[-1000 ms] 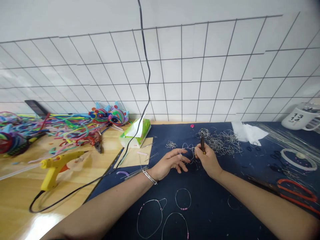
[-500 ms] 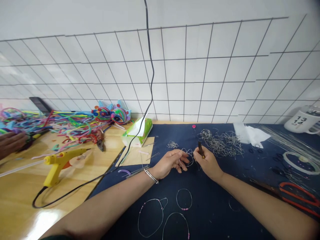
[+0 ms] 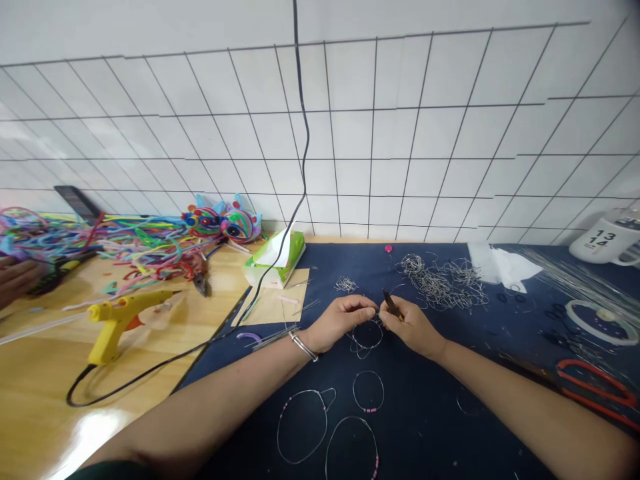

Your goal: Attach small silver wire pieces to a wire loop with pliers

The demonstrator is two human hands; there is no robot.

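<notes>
My left hand (image 3: 343, 323) pinches a thin silver wire loop (image 3: 369, 347) with small beads on it, thumb and fingertips together at its top. My right hand (image 3: 411, 325) is closed round a small dark tool that looks like pliers (image 3: 393, 305), mostly hidden in the palm. Both hands' fingertips almost meet at the top of the loop. Below them on the dark blue mat lie a small beaded wire ring (image 3: 369, 392), a larger beaded ring (image 3: 302, 427) and another beaded ring (image 3: 352, 448).
Behind my right hand is a tangle of wire (image 3: 440, 280). Orange-handled scissors (image 3: 597, 383) and a white mug (image 3: 605, 239) are at right. A yellow glue gun (image 3: 117, 323), a tissue box (image 3: 276, 260) and another person's hand (image 3: 15, 280) are at left.
My left fingers have closed in from spread to a pinch at the loop's top, and the loop now hangs below them. My right hand has come closer to the left.
</notes>
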